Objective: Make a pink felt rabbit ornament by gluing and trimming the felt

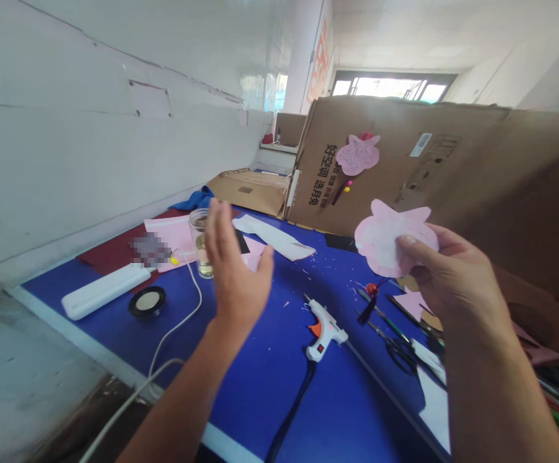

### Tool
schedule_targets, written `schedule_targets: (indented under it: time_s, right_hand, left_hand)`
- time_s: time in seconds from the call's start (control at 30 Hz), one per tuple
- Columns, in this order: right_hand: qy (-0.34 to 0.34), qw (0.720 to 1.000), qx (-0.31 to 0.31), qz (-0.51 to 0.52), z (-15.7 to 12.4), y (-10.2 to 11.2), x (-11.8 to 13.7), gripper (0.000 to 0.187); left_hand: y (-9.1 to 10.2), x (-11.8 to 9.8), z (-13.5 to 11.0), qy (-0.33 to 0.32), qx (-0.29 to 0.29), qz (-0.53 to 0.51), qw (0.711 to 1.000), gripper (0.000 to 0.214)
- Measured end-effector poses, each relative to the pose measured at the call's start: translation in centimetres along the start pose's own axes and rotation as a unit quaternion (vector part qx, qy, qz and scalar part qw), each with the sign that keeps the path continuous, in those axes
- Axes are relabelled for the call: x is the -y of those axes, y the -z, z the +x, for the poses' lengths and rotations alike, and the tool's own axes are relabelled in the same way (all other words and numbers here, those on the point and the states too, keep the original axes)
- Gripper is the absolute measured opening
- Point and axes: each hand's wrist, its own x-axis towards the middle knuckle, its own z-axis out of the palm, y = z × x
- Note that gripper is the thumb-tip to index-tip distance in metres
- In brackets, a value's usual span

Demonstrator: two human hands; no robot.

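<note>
Between thumb and fingers, my right hand [448, 263] pinches a pink and white paper cutout [380, 238] with a scalloped edge and two pointed tips, held up above the table. My left hand [241, 270] is raised with fingers stretched and thumb apart, holding nothing. Behind it stands a glass jar [202, 251], partly covered by the fingers. A white hot glue gun [325, 329] with an orange trigger lies on the blue table between my hands. Below the cutout are a red bead with a dark tassel [370, 302] and scissors [398, 350].
A tall cardboard sheet [405, 167] stands at the back, bearing a similar pink cutout [358, 155]. On the left lie a white power strip [106, 292], a round black-rimmed container [147, 301] and a pale cable [183, 318]. White paper [274, 236] lies behind my left hand.
</note>
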Motion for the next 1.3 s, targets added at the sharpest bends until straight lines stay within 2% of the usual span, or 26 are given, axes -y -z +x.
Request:
schedule_targets:
  time_s: [0.07, 0.13, 0.17, 0.23, 0.3, 0.37, 0.43, 0.57, 0.7, 0.97, 1.1, 1.3]
  right_hand:
    - [0.001, 1.0, -0.008, 0.002, 0.2, 0.2, 0.0, 0.051]
    - [0.003, 1.0, -0.02, 0.005, 0.5, 0.4, -0.1, 0.052]
    - [0.007, 1.0, -0.026, 0.007, 0.7, 0.5, -0.3, 0.052]
    - [0.012, 1.0, -0.02, 0.013, 1.0, 0.7, -0.6, 0.051]
    - [0.02, 1.0, -0.014, 0.009, 1.3, 0.9, -0.9, 0.049]
    - [0.027, 1.0, -0.01, -0.003, 1.5, 1.0, -1.1, 0.049]
    - [0.024, 1.0, -0.002, -0.004, 1.7, 1.1, -1.3, 0.051]
    - [0.032, 0.999, 0.01, -0.016, 1.9, 0.9, -1.3, 0.051]
    - [0.024, 0.999, 0.018, -0.017, 1.7, 0.8, -1.1, 0.051]
    - [0.022, 0.999, 0.026, -0.009, 1.5, 0.3, -0.9, 0.045]
    - [0.035, 0.999, 0.033, -0.006, 1.4, 0.2, -0.7, 0.042]
    - [0.033, 0.998, 0.05, 0.008, 1.2, -0.1, -0.5, 0.045]
  left_hand:
    - [-2.3, -3.1, -0.2, 0.02, 0.031, -0.08, 0.996, 0.082]
    - [-5.3, -5.1, 0.4, 0.107, 0.084, -0.182, 0.974, 0.075]
    - [-6.9, -5.7, 0.9, 0.17, 0.124, -0.239, 0.948, 0.073]
    - [-9.7, -6.1, 1.9, 0.288, 0.188, -0.357, 0.868, 0.071]
    - [-11.9, -6.1, 2.8, 0.37, 0.236, -0.418, 0.796, 0.065]
    - [-13.2, -6.0, 3.4, 0.399, 0.28, -0.442, 0.753, 0.06]
    - [-13.8, -5.9, 3.7, 0.395, 0.324, -0.466, 0.722, 0.06]
    - [-13.8, -6.4, 3.6, 0.38, 0.373, -0.462, 0.71, 0.063]
    - [-13.9, -7.2, 3.2, 0.38, 0.391, -0.459, 0.701, 0.062]
    - [-14.7, -7.1, 2.9, 0.404, 0.371, -0.437, 0.712, 0.054]
    - [-14.5, -7.0, 3.0, 0.409, 0.359, -0.433, 0.718, 0.05]
    - [-13.9, -7.6, 3.4, 0.399, 0.35, -0.445, 0.721, 0.056]
